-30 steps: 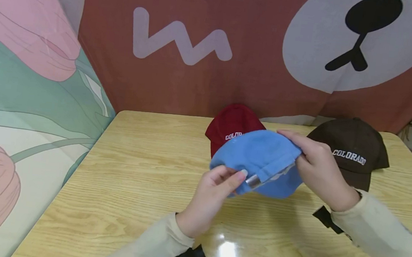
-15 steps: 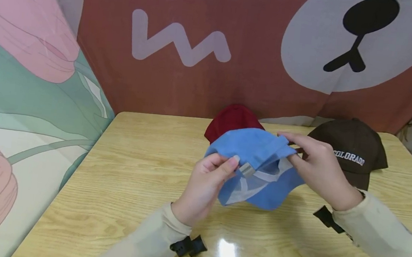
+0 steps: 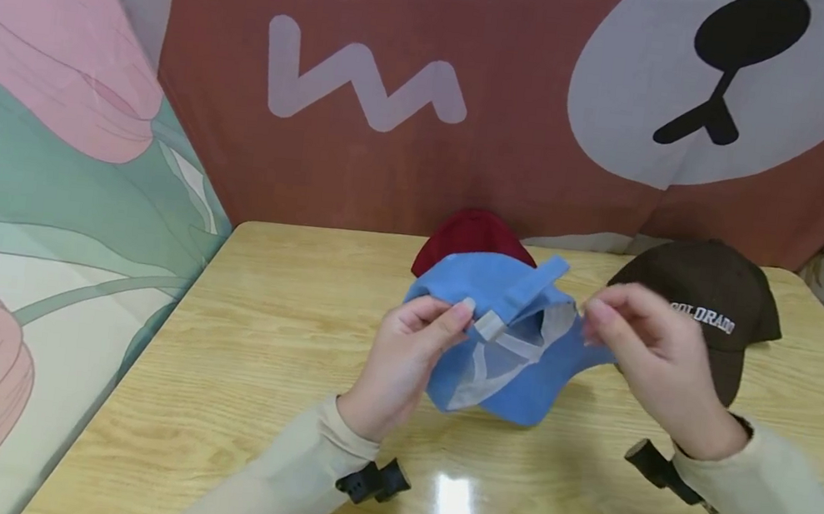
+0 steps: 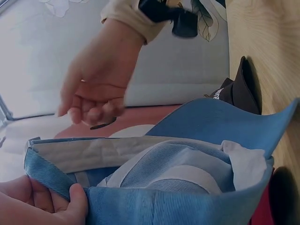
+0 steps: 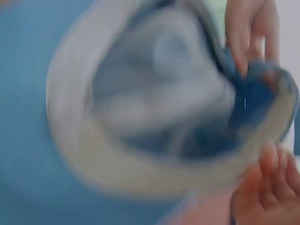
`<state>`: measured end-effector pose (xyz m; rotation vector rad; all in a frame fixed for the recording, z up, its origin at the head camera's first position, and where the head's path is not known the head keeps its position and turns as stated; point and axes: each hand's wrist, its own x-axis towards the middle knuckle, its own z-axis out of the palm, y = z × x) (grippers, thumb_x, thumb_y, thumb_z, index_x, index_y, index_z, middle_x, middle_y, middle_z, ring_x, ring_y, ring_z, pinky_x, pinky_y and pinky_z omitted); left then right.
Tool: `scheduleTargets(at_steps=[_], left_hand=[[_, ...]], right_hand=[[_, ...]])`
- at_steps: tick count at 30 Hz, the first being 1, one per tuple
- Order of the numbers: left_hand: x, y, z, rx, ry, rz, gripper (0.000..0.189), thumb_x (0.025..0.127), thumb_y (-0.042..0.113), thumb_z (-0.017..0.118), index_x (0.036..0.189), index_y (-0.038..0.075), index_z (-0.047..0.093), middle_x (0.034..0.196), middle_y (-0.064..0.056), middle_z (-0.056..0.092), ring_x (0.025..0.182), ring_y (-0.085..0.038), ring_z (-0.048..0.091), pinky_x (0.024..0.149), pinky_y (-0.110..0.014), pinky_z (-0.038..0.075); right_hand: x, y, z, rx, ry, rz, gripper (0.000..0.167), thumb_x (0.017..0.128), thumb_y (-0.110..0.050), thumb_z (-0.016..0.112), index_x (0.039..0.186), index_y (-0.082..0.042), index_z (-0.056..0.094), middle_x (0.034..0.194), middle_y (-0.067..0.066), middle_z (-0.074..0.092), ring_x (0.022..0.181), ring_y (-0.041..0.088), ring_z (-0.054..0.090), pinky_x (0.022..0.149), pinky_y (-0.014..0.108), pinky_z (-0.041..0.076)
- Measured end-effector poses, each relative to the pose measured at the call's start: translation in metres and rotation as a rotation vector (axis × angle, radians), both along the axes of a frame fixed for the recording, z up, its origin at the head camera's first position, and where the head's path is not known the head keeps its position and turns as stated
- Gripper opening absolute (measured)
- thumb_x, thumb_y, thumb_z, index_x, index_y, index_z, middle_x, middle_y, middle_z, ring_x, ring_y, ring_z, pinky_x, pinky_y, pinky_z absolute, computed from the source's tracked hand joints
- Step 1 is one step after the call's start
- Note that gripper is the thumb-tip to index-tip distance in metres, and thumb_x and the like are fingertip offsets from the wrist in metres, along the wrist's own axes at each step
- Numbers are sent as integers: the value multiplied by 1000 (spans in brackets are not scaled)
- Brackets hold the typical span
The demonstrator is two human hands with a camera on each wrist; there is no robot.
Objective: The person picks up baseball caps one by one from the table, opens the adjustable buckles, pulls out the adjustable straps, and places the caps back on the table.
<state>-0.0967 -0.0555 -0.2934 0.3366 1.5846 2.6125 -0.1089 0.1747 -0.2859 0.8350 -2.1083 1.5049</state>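
Note:
A blue baseball cap is held up over the table, its underside and white inner band showing. My left hand pinches its back edge between thumb and fingers, right beside a silver buckle. From that edge a blue strap sticks up with its end free. My right hand is just right of the cap, its fingers loosely bent. In the left wrist view the right hand shows above the cap, apart from it and holding nothing. The right wrist view is blurred by motion.
Behind the blue cap, a dark red cap sits at the table's far edge, partly covered. A dark brown cap lettered COLORADO stands at the back right, partly behind the right hand. A printed cloth hangs behind the wooden table.
The cap has turned so its inside faces me more. My right hand has let go of its back edge and moved slightly right and down; the strap end now stands free.

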Motion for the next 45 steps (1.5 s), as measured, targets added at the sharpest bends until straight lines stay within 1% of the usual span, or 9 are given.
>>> scheduleTargets(at_steps=[5,9,13,22,29,31,36,40,45], left_hand=[[3,1,1,-56,-21,8,21,95,1,58,84,12,73,79,4,64,80,-11,58,82,-26,48],[7,1,1,-151,-24,-3,14,94,5,60,90,-4,71,79,4,65,84,-13,56,82,-30,46],[10,1,2,-241,-18,-12,24,94,9,62,100,-15,66,80,4,66,87,-15,56,81,-33,45],[12,7,-3,-300,25,10,25,96,9,60,104,-15,63,86,1,66,83,-10,59,83,-29,49],[12,13,-7,-414,121,7,25,97,9,57,110,-12,62,101,-13,64,91,-12,58,86,-29,48],[13,15,-8,-449,155,11,25,97,8,57,113,-11,61,107,-17,63,94,-17,59,86,-28,48],[12,21,-7,-538,233,62,25,97,12,59,111,-8,62,108,-15,61,95,-23,60,83,-30,50],[11,22,-8,-603,282,98,24,97,14,58,107,-7,63,103,-13,61,95,-20,57,84,-31,50],[10,24,-8,-667,307,127,21,96,12,55,103,-7,62,99,-12,60,95,-21,56,85,-33,50]], right_hand=[[-1,-15,-15,-20,-258,392,41,107,-7,24,96,4,62,78,8,62,64,19,58,60,28,51],[-7,-21,-18,-141,-374,541,51,109,-22,14,102,-3,60,79,7,60,67,21,56,63,31,50],[-9,-23,-15,-270,-411,610,44,109,-18,17,108,-8,60,85,3,60,72,17,57,67,31,50],[-2,-21,-3,-409,-327,531,29,102,6,34,103,3,62,72,9,60,62,18,58,61,28,50],[7,-21,6,-265,-247,244,20,96,11,46,93,4,65,71,13,67,63,19,67,63,27,56],[9,-22,7,-240,-232,198,18,95,11,48,94,4,65,72,13,68,64,18,68,65,27,57],[11,-26,6,-239,-188,204,18,93,15,49,96,6,64,74,10,69,66,16,69,65,27,57],[13,-30,5,-229,-157,219,15,92,16,49,96,10,62,75,9,69,67,15,69,64,27,57],[16,-33,4,-190,-122,186,12,92,15,51,95,11,62,73,7,68,66,13,67,65,24,56]])
